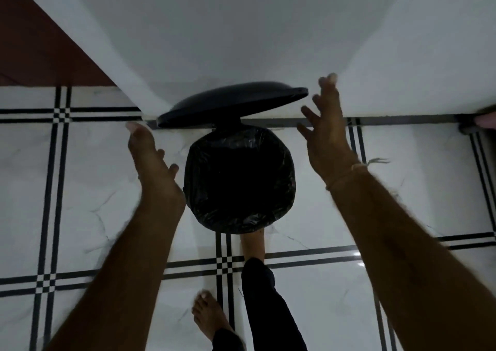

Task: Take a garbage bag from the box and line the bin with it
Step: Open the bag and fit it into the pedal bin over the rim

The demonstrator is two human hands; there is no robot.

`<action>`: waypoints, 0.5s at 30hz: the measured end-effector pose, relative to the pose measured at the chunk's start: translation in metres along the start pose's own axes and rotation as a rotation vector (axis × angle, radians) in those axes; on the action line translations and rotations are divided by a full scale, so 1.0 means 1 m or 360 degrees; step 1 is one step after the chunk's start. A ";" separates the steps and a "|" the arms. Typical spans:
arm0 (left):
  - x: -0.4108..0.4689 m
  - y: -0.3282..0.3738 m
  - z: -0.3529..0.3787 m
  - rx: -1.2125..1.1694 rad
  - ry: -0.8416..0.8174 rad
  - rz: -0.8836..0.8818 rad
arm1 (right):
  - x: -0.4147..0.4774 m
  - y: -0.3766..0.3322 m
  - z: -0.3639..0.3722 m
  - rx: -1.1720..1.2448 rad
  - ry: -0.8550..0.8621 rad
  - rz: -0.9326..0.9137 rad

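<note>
A round bin (239,179) stands on the tiled floor below me. A black garbage bag (279,162) is stretched over its rim and covers its mouth. The bin's black lid (230,103) is raised and leans toward the white wall. My left hand (151,160) hovers just left of the bin, fingers apart, holding nothing. My right hand (326,133) hovers to the right of the bin with fingers spread, also empty. A thin string band circles my right wrist. My right foot (253,243) is at the bin's front base, its toes hidden under the bin. No bag box is in view.
A white wall (241,28) rises right behind the bin. The floor (80,189) is glossy white tile with black lines. My left foot (212,315) stands bare near the bottom centre. A dark red surface (35,42) fills the upper left corner.
</note>
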State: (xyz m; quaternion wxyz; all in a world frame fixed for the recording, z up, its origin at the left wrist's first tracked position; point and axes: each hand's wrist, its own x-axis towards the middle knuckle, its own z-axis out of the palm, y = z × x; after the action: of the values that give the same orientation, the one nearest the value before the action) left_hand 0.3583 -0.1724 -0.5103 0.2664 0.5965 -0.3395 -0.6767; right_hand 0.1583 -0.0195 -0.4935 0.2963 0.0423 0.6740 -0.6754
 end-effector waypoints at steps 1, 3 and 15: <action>-0.005 0.010 0.006 -0.0019 -0.0119 0.0060 | 0.000 -0.013 0.007 -0.0076 -0.0057 0.0037; -0.012 0.020 0.014 0.0061 -0.0240 0.0092 | -0.004 -0.020 0.017 -0.0315 -0.0137 0.0077; -0.047 -0.100 -0.053 0.1172 -0.0231 0.0382 | -0.075 0.113 -0.041 -0.1223 -0.0125 -0.0043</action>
State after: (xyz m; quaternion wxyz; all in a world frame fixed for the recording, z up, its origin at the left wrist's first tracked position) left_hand 0.4224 -0.0814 -0.5617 0.0871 0.5589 -0.6449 -0.5140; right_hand 0.2577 0.0543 -0.5632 0.3073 -0.1066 0.8666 -0.3784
